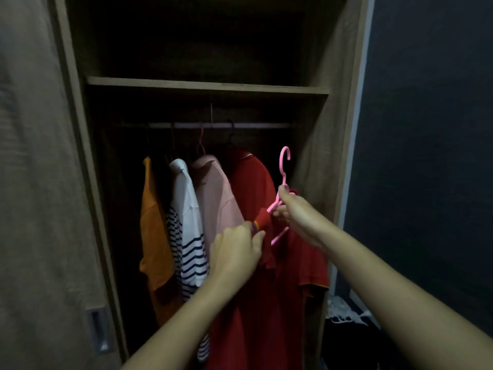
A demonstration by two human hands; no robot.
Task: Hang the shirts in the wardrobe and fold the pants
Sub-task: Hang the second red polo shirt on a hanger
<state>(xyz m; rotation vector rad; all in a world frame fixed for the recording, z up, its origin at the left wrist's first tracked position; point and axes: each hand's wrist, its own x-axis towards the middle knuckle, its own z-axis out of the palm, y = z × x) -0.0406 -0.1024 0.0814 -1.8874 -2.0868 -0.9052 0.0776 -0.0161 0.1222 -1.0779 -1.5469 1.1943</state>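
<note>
Four hung shirts [213,188] crowd the rail [186,126]; below it, right hand [296,212] grips a pink hanger [285,156], left hand [234,252] pinches the red polo shirt [293,276]; half-threaded, it may slide off.

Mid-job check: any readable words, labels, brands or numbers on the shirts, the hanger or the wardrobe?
None can be read.
The red shirt, pink hanger, orange shirt, striped shirt, pink shirt and wardrobe shelf show no print, tag or number; the dim light could hide small labels.
</note>
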